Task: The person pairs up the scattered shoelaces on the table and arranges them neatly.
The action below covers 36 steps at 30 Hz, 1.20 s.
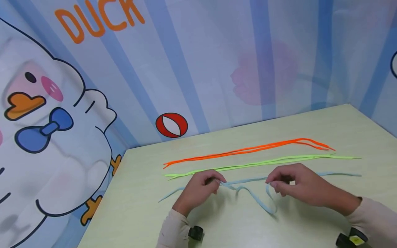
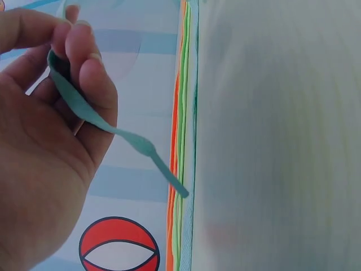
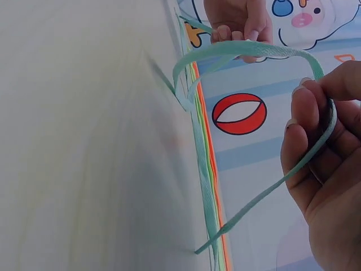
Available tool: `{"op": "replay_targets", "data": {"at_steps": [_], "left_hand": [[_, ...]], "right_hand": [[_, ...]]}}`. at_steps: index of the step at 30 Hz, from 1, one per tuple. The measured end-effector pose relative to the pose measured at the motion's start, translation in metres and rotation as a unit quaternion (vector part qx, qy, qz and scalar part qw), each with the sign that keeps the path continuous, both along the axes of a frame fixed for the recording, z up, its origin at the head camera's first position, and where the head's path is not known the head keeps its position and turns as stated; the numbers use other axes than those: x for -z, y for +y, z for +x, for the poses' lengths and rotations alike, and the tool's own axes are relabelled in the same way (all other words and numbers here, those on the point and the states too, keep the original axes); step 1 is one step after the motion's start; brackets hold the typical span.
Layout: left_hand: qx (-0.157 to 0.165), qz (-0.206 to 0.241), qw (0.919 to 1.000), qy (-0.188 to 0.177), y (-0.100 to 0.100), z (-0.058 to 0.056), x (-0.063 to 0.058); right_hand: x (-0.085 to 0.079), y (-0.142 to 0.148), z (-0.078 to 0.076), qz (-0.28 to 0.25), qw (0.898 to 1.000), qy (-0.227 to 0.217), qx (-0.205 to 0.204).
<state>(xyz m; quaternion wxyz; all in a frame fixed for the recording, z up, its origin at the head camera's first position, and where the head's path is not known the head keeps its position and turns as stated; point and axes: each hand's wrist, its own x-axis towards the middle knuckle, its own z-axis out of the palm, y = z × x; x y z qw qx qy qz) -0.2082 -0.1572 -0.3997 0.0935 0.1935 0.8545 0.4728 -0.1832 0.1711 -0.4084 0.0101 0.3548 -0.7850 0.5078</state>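
Note:
A pale blue-green flat lace runs between the two hands, its slack drooping in a curve near the tabletop. My left hand pinches it between thumb and fingers. From that hand a loose lace end hangs down in the left wrist view. The right hand pinches the lace farther along, and a tail trails below its fingers in the right wrist view. Behind the hands, a stretch of light blue lace lies across the table, partly hidden by them.
Doubled yellow-green laces lie lengthwise on the pale table, with doubled orange laces farther back. A printed curtain with a duck and blue stripes hangs behind the table and at its left.

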Motion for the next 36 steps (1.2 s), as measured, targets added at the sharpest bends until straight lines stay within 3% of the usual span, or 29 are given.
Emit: {"op": "replay_targets", "data": {"at_steps": [15,20,36], "left_hand": [[-0.022,0.008,0.9997,0.011,-0.001,-0.001,-0.003],[-0.026,0.029,0.9992,0.013,-0.003,-0.001,-0.002],[-0.061,0.078,0.9947,0.029,-0.014,-0.003,-0.001]], "right_hand": [[-0.015,0.017,-0.003,0.011,0.998,-0.003,0.070],[-0.019,0.019,-0.004,0.010,0.997,0.003,0.082],[-0.016,0.024,-0.006,0.001,0.990,0.014,0.140]]}}
